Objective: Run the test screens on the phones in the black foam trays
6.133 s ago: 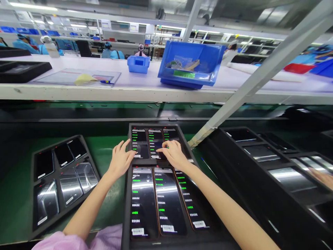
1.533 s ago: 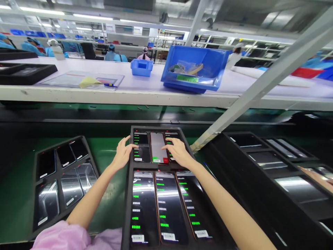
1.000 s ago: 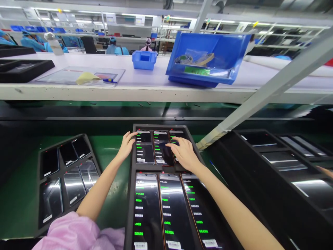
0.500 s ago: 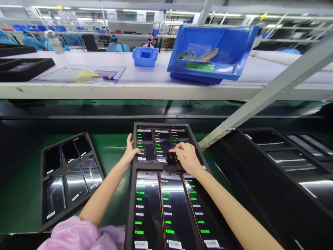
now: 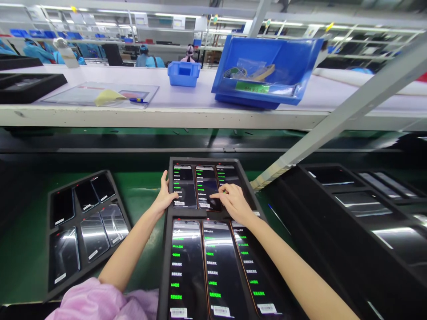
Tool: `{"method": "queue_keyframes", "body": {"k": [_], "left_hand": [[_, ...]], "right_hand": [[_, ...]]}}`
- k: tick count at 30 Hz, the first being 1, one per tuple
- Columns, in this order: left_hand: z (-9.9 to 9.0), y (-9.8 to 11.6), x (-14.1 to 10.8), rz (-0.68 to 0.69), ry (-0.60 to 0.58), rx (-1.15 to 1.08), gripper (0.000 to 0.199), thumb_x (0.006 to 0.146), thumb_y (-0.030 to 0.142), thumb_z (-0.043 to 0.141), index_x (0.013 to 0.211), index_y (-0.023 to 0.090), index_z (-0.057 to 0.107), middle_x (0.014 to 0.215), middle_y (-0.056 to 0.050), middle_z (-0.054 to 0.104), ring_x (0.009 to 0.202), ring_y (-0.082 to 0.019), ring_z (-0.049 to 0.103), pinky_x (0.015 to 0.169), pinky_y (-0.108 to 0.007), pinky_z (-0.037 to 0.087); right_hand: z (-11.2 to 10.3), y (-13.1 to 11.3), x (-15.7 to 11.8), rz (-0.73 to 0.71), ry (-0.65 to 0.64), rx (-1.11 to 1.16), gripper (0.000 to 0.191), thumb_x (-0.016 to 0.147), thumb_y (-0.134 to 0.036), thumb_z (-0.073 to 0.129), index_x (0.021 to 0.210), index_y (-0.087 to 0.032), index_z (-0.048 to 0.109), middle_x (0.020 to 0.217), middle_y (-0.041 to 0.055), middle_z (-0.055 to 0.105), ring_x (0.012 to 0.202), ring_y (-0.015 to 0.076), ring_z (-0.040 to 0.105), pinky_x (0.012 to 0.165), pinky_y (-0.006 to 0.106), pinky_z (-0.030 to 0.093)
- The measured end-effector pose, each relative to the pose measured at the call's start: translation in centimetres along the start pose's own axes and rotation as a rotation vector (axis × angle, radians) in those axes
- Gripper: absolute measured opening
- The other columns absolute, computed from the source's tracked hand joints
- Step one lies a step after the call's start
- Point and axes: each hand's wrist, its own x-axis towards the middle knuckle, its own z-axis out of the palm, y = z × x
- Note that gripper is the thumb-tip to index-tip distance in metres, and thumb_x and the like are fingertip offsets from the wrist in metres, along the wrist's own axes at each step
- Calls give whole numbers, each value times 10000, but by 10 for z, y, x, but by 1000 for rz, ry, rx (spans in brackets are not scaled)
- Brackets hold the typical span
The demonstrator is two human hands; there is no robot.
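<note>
A black foam tray [image 5: 199, 215] lies in front of me, with several lit smartphones in its slots. Their dark screens show lists of green and white text. At the tray's left edge, my left hand [image 5: 163, 196] has its fingers stretched apart, and the thumb lies over the upper left phone [image 5: 184, 180]. My right hand [image 5: 235, 203] reaches over the upper row; its index finger extends onto the lower screen of the upper middle phone [image 5: 206, 182], the other fingers loosely bent. That hand partly covers the upper right phone [image 5: 225, 172]. Neither hand grasps anything.
Another black tray [image 5: 87, 218] of dark-screened phones lies at left on the green surface. More black trays [image 5: 320, 213] stand at right, beside a slanted metal post [image 5: 310, 138]. Above, a white shelf [image 5: 187, 118] carries blue bins [image 5: 263, 66]. People sit in the background.
The view has shifted slightly, moving the scene a little left in the picture. My right index finger stays over the upper middle phone, and my left thumb has dropped slightly on the upper left phone.
</note>
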Motion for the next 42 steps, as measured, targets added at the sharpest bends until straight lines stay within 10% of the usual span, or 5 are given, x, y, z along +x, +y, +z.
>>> {"method": "queue_keyframes", "body": {"k": [15,22,30,37,42], "left_hand": [[0,-7,6,-3,96,-55,955,573,95,521,1405,322,110,1302,-31,467,1013,-181,563,838,-283,473],[-1,-11,9,11,104,-34,945,567,116,537,1400,317,137,1245,-29,507,1002,-189,568,815,-279,482],[0,-6,8,6,74,11,930,587,155,536,1400,312,111,1232,-44,503,1000,-196,573,827,-297,486],[-8,-5,-29,374,141,408,477,762,270,483,1238,242,470,1408,-62,349,1347,-251,219,1102,-439,174],[-31,-2,-107,603,-427,852,282,817,396,447,897,332,710,1369,0,450,1340,-281,240,1109,-502,60]], "right_hand": [[-15,29,-5,231,70,-83,453,840,-196,314,582,-253,682,868,24,530,853,174,470,913,416,321],[-9,37,-5,401,188,-145,453,884,-260,265,848,-284,716,997,56,510,974,222,444,937,478,284],[-13,33,-7,330,154,-121,453,837,-194,302,712,-314,720,952,16,536,903,180,453,947,431,293],[-32,13,-29,303,158,-98,474,839,-179,277,697,-300,713,954,20,536,916,185,465,987,472,256],[-43,-40,-100,115,-83,-1,449,884,-217,278,773,-323,699,972,24,543,997,197,471,1037,503,203]]}}
